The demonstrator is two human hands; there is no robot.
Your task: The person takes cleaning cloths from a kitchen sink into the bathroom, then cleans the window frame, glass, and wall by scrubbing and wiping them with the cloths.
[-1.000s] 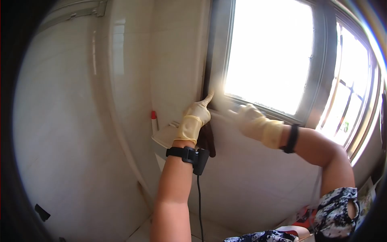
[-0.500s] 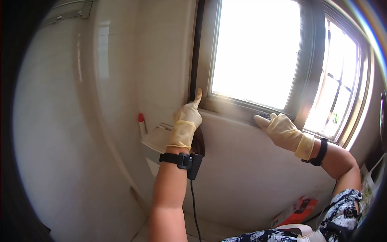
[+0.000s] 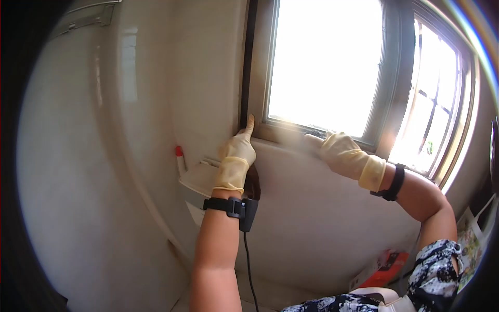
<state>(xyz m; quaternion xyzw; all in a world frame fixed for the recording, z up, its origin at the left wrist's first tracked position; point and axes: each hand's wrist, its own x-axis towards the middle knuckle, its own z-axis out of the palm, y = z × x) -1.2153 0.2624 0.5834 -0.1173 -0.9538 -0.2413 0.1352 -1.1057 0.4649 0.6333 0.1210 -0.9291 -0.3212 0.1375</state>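
Right hand (image 3: pixel 342 151) slid left along window frame (image 3: pixel 259 88), clamped on dark pad (image 3: pixel 316 133); I'd press flat. Left hand (image 3: pixel 239 148): can't tell grip.

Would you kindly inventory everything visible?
Window: one, brownish, upper right
Rack: one, grey, upper left
Stick: one, red-white, centre left
Holder: one, white, beside stick
Unclear item: one, brown, beside holder
Box: one, orange, lower right
Printed item: one, multicoloured, right edge
Pad: one, blackish, lower window frame
Walls: several, pale, background
Cable: one, black, lower centre
Straps: two, black, wrists
Sleeve: one, black-white, lower right
Left hand: one, cream glove, window corner
Right hand: one, cream glove, at pad
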